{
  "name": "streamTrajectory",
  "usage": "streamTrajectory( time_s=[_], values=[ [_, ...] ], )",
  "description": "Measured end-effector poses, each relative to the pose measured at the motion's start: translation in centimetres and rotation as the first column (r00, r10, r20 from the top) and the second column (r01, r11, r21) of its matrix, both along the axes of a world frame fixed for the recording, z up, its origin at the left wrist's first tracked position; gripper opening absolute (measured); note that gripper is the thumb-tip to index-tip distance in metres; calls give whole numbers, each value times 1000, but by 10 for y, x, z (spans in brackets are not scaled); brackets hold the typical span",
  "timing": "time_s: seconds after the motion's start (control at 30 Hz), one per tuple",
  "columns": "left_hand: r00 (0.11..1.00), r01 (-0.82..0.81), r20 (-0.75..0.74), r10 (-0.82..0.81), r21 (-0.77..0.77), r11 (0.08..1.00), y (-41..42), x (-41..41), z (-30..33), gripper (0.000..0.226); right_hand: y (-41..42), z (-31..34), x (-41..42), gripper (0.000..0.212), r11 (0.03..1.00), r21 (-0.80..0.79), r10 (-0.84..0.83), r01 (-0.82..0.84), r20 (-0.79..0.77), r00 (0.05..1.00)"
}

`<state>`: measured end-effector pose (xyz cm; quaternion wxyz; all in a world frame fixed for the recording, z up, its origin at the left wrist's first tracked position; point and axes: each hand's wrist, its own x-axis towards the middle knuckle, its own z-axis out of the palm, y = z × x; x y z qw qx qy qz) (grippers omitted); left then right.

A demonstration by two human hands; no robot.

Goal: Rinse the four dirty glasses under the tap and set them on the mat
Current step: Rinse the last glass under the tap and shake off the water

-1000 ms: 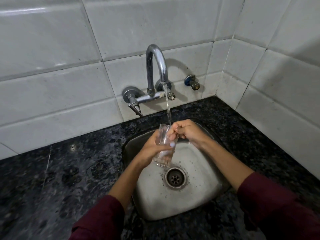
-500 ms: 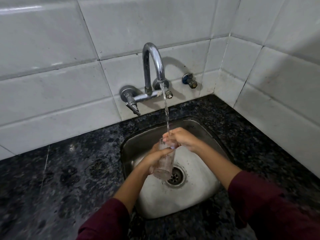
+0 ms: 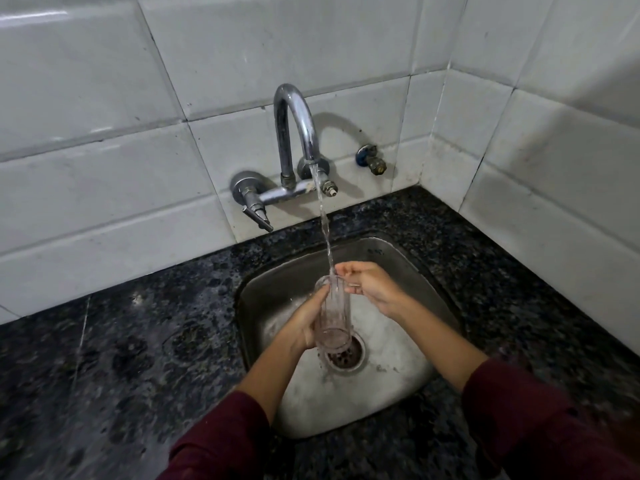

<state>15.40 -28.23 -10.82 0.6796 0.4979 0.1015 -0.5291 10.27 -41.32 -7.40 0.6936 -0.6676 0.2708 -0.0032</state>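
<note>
Clear glass [image 3: 331, 313] (tall, upright) in left hand [image 3: 304, 323]; tap [image 3: 294, 133] water enters.

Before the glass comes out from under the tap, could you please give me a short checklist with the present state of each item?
1. Clear tall glass gripped by left hand: ok.
2. Stream from curved chrome tap reaches the rim: ok.
3. Right hand at the rim, fingers loose: ok.
4. Glass over steel sink, above the drain: ok.
5. Glass clean inside: cannot tell.
6. Mat in sight: not ok.
</note>
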Motion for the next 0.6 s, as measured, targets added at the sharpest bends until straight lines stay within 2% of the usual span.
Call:
streamTrajectory(
  time_s=[0.1, 0.2, 0.3, 0.37, 0.43, 0.53, 0.6],
  values=[
    [985, -95, 138, 106, -86, 992, -3, 6, 2, 42, 2, 2, -9, 46, 1000, 20, -20, 18, 96, 995],
    [962, -35, 257, 87, -200, 979, -3, 15, 12, 49, 4, -5, -21, 63, 998, 35, 54, -60, 142, 988],
    [904, 11, 423, 63, -171, 985, -3, 20, 22, 49, 13, -22, -28, 89, 985, 29, 162, -169, 179, 970],
    [798, 23, 603, 10, -47, 999, -2, 17, 32, 50, 22, -34, -28, 98, 984, 15, 168, -175, 199, 965],
    [646, 23, 759, -78, 82, 996, 0, 15, 36, 57, 32, -44, -24, 100, 995, 14, 94, -99, 198, 976],
    [475, 28, 867, -150, 155, 988, 10, 11, 35, 69, 43, -47, -18, 91, 998, -47, -37, 47, 194, 980],
    [426, 31, 895, -131, 131, 991, 18, 10, 35, 73, 44, -45, -15, 83, 990, -118, -48, 72, 197, 979]
  ],
)
